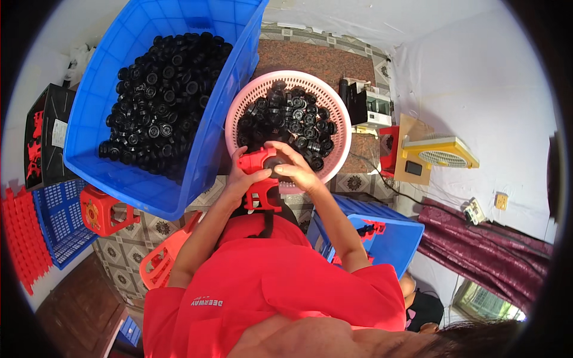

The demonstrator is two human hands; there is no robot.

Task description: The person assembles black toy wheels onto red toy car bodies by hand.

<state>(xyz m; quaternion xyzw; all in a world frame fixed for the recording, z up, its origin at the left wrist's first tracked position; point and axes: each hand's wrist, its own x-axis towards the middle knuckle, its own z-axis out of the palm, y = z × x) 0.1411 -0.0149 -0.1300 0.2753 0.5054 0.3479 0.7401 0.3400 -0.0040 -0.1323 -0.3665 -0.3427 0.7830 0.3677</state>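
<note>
Red plastic frame point(256, 160), black wheel point(274, 163)
Left hand point(237, 179) clasps frame; right hand point(302, 175) pinches wheel; pink basket point(342, 128), one o'clock.

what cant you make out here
Far side of red part in left hand: head view, facing away.
Dark round piece: head view, partly covered by right hand.
Floor of pink basket: head view, buried under black round parts.
Contents of lower-right blue bin: head view, partly behind red sleeve.

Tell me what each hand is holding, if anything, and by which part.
The left hand holds a red plastic part by its left side; the right hand grips the dark round piece at that part's right side.
</note>
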